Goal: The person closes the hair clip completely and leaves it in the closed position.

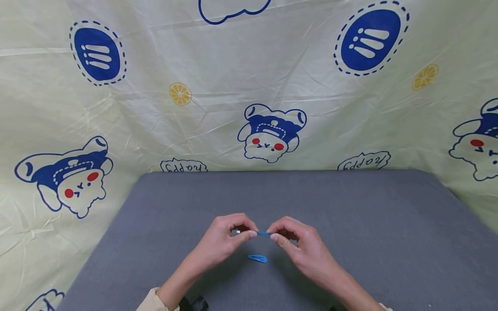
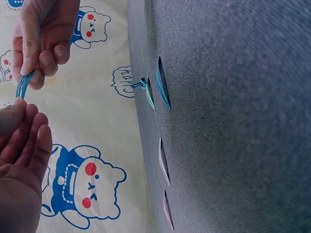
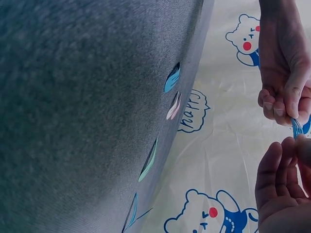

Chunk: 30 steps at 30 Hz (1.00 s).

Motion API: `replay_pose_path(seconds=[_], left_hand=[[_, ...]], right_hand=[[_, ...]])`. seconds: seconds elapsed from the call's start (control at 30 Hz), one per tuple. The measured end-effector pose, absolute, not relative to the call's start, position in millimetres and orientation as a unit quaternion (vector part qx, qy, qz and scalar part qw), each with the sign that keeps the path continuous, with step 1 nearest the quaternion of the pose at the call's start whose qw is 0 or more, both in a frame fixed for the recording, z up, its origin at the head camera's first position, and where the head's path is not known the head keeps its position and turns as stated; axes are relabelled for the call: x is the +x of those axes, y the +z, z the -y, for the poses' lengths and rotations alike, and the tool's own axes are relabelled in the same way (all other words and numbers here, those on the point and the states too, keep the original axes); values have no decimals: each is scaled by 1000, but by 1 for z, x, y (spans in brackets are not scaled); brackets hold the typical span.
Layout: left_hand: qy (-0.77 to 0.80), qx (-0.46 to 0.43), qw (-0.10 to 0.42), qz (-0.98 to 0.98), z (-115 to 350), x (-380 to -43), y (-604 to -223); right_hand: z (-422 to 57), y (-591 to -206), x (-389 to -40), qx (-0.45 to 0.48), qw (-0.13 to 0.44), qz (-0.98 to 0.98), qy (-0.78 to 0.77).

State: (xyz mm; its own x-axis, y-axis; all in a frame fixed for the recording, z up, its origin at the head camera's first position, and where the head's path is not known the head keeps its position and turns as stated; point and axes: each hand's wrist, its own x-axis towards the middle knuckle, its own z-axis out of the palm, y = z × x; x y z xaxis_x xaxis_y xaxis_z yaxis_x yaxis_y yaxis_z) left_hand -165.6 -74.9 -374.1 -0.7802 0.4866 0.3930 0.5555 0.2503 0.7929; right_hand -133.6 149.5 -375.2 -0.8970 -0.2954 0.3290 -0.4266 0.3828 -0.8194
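Note:
A blue snap hair clip (image 1: 264, 234) is held just above the table between both hands. My left hand (image 1: 223, 239) pinches one end with thumb and forefinger, and my right hand (image 1: 301, 242) pinches the other end. The left wrist view also has this hair clip (image 2: 23, 85) between the fingertips, as does the right wrist view, where the clip (image 3: 297, 128) is partly covered. Below the hands, a second blue hair clip (image 1: 257, 258) lies on the table.
The wrist views show several more hair clips on the grey tabletop (image 1: 350, 207), among them a green clip (image 3: 148, 162), a white clip (image 2: 164, 162) and a pink clip (image 2: 168, 211). A patterned cloth (image 1: 218, 129) hangs behind the table.

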Motion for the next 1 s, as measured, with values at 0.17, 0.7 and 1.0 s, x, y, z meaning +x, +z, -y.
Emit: replay_pose_path(seconds=[0.17, 0.7, 1.0], left_hand=[[-508, -326, 33, 796, 76, -166, -377], [-477, -326, 34, 816, 76, -170, -381], [-470, -313, 25, 825, 77, -175, -386]], right_hand=[[-149, -377, -135, 215, 62, 832, 508], [-153, -383, -139, 213, 69, 841, 493], [-155, -385, -147, 226, 58, 843, 484]])
